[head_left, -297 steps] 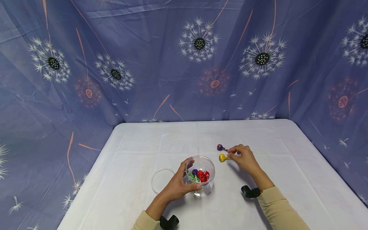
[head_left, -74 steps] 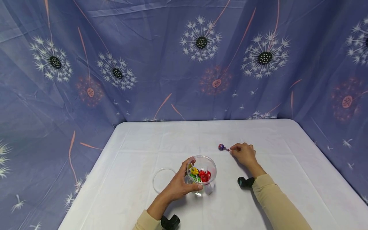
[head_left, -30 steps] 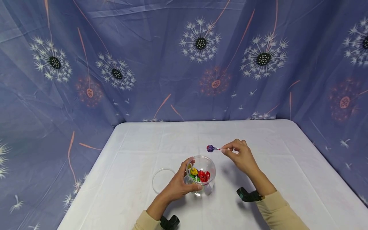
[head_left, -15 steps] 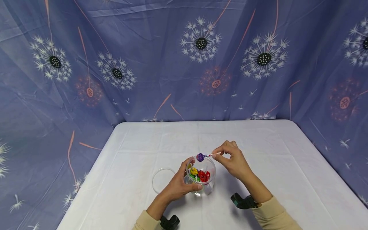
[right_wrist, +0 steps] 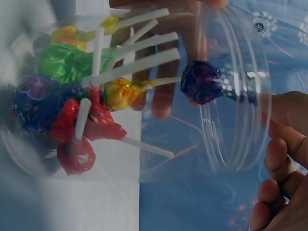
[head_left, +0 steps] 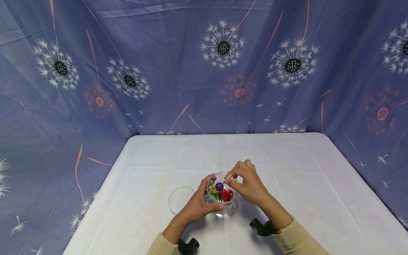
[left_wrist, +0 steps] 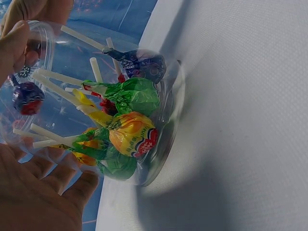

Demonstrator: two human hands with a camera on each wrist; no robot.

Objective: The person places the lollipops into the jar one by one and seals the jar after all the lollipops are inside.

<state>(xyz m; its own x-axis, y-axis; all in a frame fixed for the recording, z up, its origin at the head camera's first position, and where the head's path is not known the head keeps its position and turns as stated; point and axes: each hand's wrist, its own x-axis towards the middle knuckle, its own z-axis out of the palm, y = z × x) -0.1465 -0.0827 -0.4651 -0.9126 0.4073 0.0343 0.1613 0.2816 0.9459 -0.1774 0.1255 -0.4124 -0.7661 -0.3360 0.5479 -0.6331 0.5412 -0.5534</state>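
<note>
My left hand (head_left: 198,206) grips a clear plastic jar (head_left: 234,203) round its side, thumb at the front and fingers behind. Inside are several wrapped lollipops: green (left_wrist: 139,95), yellow (left_wrist: 132,134), red (right_wrist: 77,156) and a purple one (right_wrist: 31,103), sticks pointing mostly toward the mouth. At the jar's mouth my right hand (head_left: 248,184) pinches the stick of another purple lollipop (head_left: 219,186). That lollipop's head (right_wrist: 199,82) is inside the rim, above the others, as the right wrist view shows. Its stick is mostly hidden by the fingers.
A clear round lid (head_left: 173,193) lies on the white-covered table (head_left: 153,159), left of the jar and partly behind the left hand. A blue dandelion-print curtain (head_left: 178,71) hangs behind and at the sides. Black wrist cameras (head_left: 264,227) sit at both wrists.
The yellow lollipop went from the table into the jar. My right hand then lifted the purple one off the table and carried it left and down into the jar's mouth. The left hand stayed put.
</note>
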